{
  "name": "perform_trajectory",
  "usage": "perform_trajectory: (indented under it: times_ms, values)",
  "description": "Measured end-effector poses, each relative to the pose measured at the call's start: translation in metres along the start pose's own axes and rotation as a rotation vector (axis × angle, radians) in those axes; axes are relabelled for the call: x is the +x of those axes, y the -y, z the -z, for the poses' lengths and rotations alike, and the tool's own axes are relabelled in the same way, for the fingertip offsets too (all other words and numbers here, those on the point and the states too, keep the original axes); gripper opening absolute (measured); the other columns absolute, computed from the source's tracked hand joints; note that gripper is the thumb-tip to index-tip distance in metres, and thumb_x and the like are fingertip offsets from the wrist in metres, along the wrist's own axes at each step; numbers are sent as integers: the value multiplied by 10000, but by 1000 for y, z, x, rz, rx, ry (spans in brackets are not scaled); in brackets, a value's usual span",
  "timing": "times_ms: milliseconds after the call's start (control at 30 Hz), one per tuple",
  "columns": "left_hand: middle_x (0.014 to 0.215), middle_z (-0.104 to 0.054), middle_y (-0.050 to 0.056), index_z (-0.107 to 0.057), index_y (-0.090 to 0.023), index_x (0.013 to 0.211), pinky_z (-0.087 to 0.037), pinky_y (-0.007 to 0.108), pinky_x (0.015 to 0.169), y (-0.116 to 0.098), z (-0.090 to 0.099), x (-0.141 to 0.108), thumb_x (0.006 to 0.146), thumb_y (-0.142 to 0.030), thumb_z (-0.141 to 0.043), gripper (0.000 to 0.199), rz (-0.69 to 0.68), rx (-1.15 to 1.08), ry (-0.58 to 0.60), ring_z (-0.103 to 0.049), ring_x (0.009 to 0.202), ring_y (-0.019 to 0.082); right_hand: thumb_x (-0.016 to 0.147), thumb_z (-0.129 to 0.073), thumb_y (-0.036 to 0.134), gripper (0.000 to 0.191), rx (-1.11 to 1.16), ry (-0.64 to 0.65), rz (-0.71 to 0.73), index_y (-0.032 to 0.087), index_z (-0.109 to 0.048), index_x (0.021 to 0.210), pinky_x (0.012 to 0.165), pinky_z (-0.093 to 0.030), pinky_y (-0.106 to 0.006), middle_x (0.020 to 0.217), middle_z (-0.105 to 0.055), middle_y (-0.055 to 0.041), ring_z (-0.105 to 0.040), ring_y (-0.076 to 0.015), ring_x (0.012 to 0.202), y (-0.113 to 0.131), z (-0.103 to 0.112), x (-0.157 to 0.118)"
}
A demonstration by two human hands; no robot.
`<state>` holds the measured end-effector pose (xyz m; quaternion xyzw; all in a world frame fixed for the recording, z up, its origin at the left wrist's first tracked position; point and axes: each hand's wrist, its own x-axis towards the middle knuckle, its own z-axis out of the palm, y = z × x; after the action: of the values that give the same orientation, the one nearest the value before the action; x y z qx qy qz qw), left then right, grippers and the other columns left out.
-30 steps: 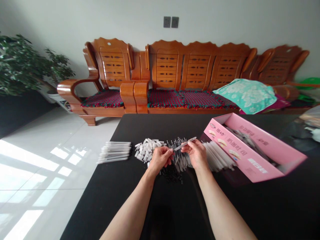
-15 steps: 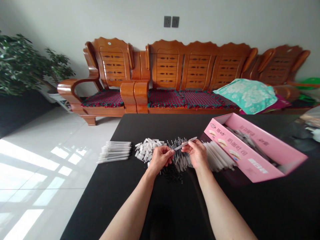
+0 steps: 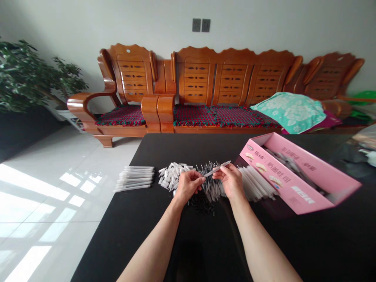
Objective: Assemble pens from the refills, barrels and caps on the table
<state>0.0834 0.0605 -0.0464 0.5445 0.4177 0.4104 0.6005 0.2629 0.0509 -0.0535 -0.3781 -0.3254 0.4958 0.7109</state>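
A translucent white pen barrel (image 3: 214, 170) is held slantwise above the table between my two hands. My left hand (image 3: 188, 185) pinches its lower left end. Near the upper right end, the thumb and fingers of my right hand (image 3: 232, 181) close on the barrel. Beneath the hands lie thin pen refills (image 3: 214, 191) with dark tips and a heap of small black plugs (image 3: 202, 207). White pen caps (image 3: 170, 175) are piled beside my left hand, partly hidden by it. More empty barrels (image 3: 258, 184) lie in a slanted bundle beside my right hand.
A row of pens (image 3: 136, 178) lies at the black table's (image 3: 123, 235) left edge. On the right, a pink box (image 3: 282, 187) holds more slender pieces. Behind the table stands a wooden sofa (image 3: 232, 74) with a turquoise cloth (image 3: 292, 111) on it.
Both hands and the barrel stay almost in place. Only a very slight shift of the fingers on the barrel shows.
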Motion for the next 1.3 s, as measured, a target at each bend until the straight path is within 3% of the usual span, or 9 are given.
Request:
perform_trajectory:
  times_ms: [100, 267, 433, 533, 600, 700, 867, 1033, 1300]
  values:
    - [532, -573, -30, -629, -138, 789, -354, 157, 326, -1, 0, 0, 704, -458, -756, 355, -13, -2, -23, -504, 384, 79, 737, -750, 228, 178, 3, 3, 0, 165, -596, 802, 521, -617, -273, 726, -767, -78, -712, -177, 540, -1, 1, 0]
    - [550, -603, 9, -634, -132, 720, -320, 159, 318, -1, 5, 2, 820, -529, -619, 410, -51, 95, 24, -473, 355, 66, 721, -754, 236, 185, -5, -7, -17, 170, -597, 794, 492, -607, -271, 704, -761, -62, -696, -170, 512, 1, 0, 0]
    - [636, -640, 9, -672, -142, 893, -391, 177, 369, -2, 30, 9, 799, -495, -649, 366, -173, 50, -330, -546, 437, 94, 704, -750, 259, 301, -6, -33, -35, 162, -632, 963, 386, -541, -247, 629, -729, -28, -627, -151, 423, 5, -2, -2]
    - [610, -631, -1, -693, -161, 901, -406, 188, 408, -3, 40, 10, 804, -435, -652, 293, -183, 134, -416, -564, 474, 111, 728, -732, 242, 530, -22, -27, -32, 208, -566, 1230, 383, -526, -249, 589, -697, 28, -602, -146, 409, 8, -4, -4]
    - [617, -633, 1, -720, -183, 880, -443, 210, 481, -3, 40, 9, 814, -363, -649, 204, -223, 304, -395, -575, 519, 121, 740, -718, 233, 516, -32, -8, -36, 214, -581, 1237, 390, -519, -242, 573, -681, 38, -592, -137, 407, 8, -4, -5]
    - [774, -675, 26, -749, -211, 871, -493, 264, 647, -1, 32, 7, 826, -233, -639, 121, -351, 585, -285, -596, 639, 137, 733, -713, 238, 261, -13, 30, -83, 161, -695, 982, 398, -519, -236, 586, -686, 0, -607, -137, 438, 7, -1, -5]
    - [968, -667, 75, -759, -205, 986, -472, 367, 877, 6, 17, 6, 822, -117, -618, 233, -522, 943, -63, -578, 936, 230, 737, -687, 249, 174, 121, 115, -117, 154, -726, 877, 461, -563, -246, 656, -726, -32, -660, -147, 509, 2, 5, -1]
    - [968, -647, 71, -755, -218, 1004, -463, 380, 885, 13, 13, 8, 822, -138, -630, 236, -500, 1060, -42, -552, 939, 235, 686, -722, 132, 250, 184, 80, -125, 162, -733, 934, 542, -596, -222, 729, -746, -21, -691, -134, 590, 2, 5, 1]
    - [930, -637, 68, -716, -198, 882, -453, 372, 824, 9, 9, 11, 802, -180, -695, 85, -500, 1069, -24, -547, 902, 233, 727, -766, 195, 189, 147, 83, -102, 164, -740, 912, 537, -594, -217, 695, -741, -15, -681, -126, 572, 3, 3, -1]
